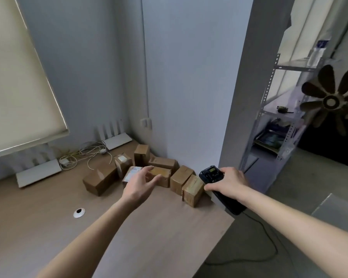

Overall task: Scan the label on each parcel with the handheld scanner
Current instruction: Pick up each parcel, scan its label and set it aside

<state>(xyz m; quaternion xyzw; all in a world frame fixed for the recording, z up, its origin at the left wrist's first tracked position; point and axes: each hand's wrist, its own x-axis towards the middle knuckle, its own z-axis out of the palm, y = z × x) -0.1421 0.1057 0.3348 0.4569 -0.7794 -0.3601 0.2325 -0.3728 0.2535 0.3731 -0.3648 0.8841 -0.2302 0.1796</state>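
Two white routers (38,172) and a tangle of cables (84,153) sit at the left of the desk (48,227). The brown parcels (181,179) cluster near the wall corner. My left hand (141,181) hovers over them, fingers spread and loose, holding nothing. My right hand (229,181) grips the black scanner (211,174) just beside the nearest parcel (193,190).

It looked like a small office or back room used for parcels. A wood-look desk (48,227) with a cable grommet (79,212) stood in a corner of grey walls, under a roller blind (14,87). Two routers (38,174) and loose cables (84,153) lay on it beside brown boxes (99,180). A slotted metal shelf (269,93) stood beyond.
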